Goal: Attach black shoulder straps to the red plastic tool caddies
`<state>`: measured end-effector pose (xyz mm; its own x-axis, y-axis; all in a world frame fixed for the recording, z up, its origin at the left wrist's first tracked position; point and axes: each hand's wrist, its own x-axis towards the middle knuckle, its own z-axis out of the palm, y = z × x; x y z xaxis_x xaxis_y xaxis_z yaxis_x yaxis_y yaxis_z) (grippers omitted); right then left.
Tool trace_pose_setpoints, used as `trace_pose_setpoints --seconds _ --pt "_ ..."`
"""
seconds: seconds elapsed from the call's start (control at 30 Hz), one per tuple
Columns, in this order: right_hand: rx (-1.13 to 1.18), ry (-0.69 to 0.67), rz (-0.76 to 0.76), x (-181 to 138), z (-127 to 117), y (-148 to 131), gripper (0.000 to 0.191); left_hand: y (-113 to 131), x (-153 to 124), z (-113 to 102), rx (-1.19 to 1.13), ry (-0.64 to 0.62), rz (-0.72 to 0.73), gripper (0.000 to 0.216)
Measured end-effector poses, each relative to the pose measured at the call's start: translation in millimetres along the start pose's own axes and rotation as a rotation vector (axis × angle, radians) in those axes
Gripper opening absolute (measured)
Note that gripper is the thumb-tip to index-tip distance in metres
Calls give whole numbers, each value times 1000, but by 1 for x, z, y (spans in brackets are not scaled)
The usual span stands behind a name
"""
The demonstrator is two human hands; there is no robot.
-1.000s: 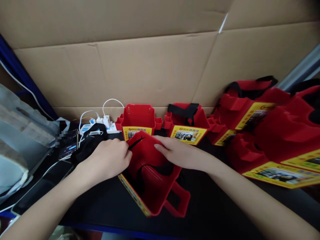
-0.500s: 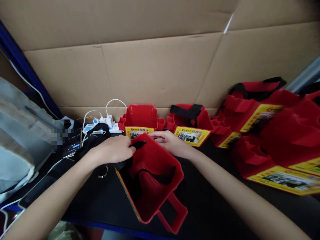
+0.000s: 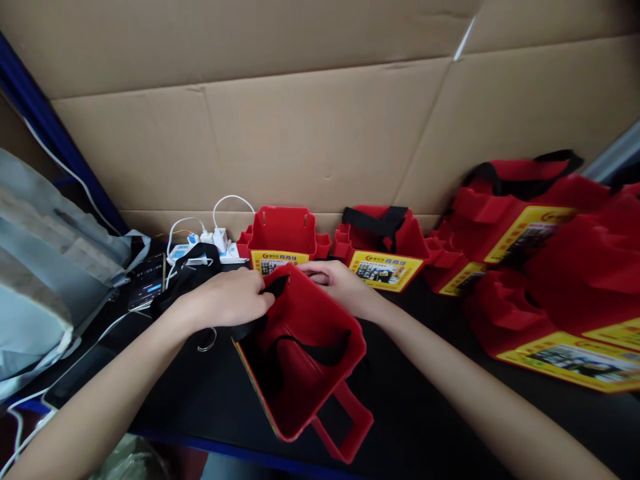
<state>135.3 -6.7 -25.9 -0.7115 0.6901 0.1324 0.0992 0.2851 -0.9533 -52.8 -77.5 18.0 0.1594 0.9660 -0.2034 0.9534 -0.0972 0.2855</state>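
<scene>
Pinching black strap with left hand, red bin between both hands. Can't tell how right hand grips, probably bracing it steady.

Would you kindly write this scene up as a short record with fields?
Left hand: on a black strap at the near bin
Right hand: at the near bin's far wall, partly hidden
Near bin: red, another strap inside
Behind: two red bins
Right side: more red bins
Left side: phone, power strip
Backdrop: cardboard

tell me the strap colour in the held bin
Black; the webbing strap inside the held red bin shows best in the head view.
</scene>
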Motion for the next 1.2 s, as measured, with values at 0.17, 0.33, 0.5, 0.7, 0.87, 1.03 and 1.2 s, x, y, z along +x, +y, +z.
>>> trace_pose_setpoints --seconds 0.17,0.33,0.5,0.7,0.87,1.03,1.2 --pt "-24 18 -13 -2 0 -1 29 2 -2 0 32 19 -9 31" --pt "-125 23 -45 1 -1 3 29 0 9 -2 45 1 32 33" --pt "-405 114 -179 13 -5 12 21 0 18 0 161 82 112 30" --pt "-949 279 -285 6 -38 24 18 -7 9 5 255 211 225 17" --pt "-1294 470 53 -18 -69 19 21 -5 10 10 306 335 159 15" --pt "-1285 329 -96 -23 -62 7 36 9 19 10 286 401 128 14" --pt "-1079 5 -322 -4 -28 6 27 17 22 13 322 399 114 14"
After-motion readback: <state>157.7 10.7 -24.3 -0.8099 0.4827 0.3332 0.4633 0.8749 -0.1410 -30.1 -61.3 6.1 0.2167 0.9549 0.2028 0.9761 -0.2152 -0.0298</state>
